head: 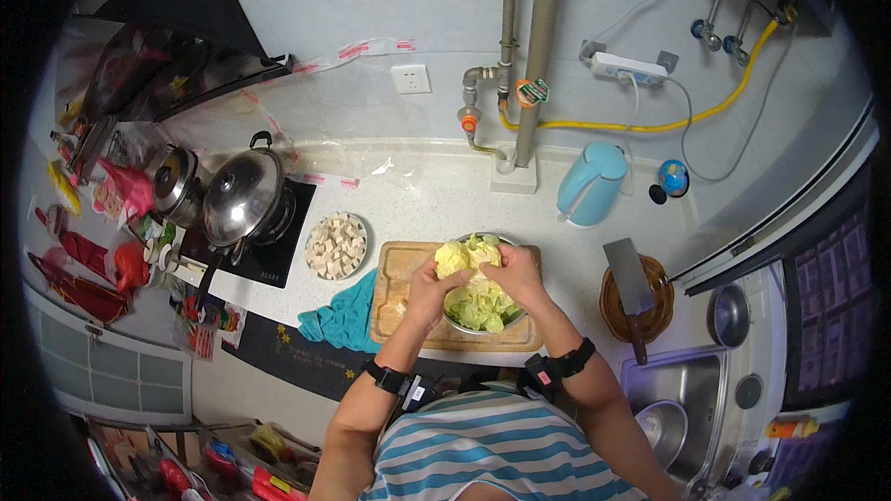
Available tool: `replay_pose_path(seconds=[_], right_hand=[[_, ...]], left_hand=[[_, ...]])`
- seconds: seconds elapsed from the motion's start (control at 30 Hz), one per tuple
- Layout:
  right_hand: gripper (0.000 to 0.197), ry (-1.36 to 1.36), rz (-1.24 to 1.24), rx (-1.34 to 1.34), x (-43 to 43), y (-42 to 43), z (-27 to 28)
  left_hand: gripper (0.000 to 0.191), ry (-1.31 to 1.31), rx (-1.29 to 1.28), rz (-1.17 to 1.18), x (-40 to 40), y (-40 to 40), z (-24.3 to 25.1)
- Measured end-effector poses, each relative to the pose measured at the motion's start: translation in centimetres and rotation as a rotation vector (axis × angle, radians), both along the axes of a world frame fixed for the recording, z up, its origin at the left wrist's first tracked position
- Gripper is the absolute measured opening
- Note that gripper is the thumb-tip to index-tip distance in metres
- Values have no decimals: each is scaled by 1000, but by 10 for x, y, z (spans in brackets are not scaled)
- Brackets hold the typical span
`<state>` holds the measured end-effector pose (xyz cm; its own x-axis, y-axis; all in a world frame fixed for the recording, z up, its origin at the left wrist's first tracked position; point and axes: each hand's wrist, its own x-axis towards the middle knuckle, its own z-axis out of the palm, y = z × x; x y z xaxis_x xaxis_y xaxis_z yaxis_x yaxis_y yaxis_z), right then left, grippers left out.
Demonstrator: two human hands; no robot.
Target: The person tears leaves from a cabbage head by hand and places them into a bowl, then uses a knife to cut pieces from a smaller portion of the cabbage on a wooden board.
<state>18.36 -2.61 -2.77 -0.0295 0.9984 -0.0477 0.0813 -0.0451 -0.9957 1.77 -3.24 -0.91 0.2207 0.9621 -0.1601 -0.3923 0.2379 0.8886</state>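
Both hands grip pale yellow-green cabbage leaves (455,259) above a steel bowl (516,320). My left hand (426,292) holds the left side of the leaves, with its thumb across the front. On the right side, my right hand (519,274) pinches them between thumb and fingers. Loose torn leaves (480,309) fill the bowl below. The bowl stands on a wooden cutting board (398,278), and its far rim is partly hidden by leaves and hands.
Left of the board are a teal cloth (348,316) and a bowl of white tofu-like cubes (336,245). A lidded wok (243,188) sits on the black cooktop (296,223). To the right are a blue kettle (593,184), a cleaver (628,278) across a brown basket (608,316), and a sink (686,376).
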Motion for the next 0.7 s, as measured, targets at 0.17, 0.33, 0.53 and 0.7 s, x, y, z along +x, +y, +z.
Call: replay_pose_path(seconds=[0.17,0.33,0.53,0.7], right_hand=[[20,50,-66,17,-8,-2,4],[27,153,-23,-202,-24,-11,33],[30,362,71,-110,-18,-12,22],[28,401,16,-148,1,-4,0]], left_hand=[[39,-141,12,76,3,5,-6],[41,-134,67,-6,5,4,-11],[37,-240,8,-7,2,9,-18],[36,-415,-109,-13,-8,16,-8]])
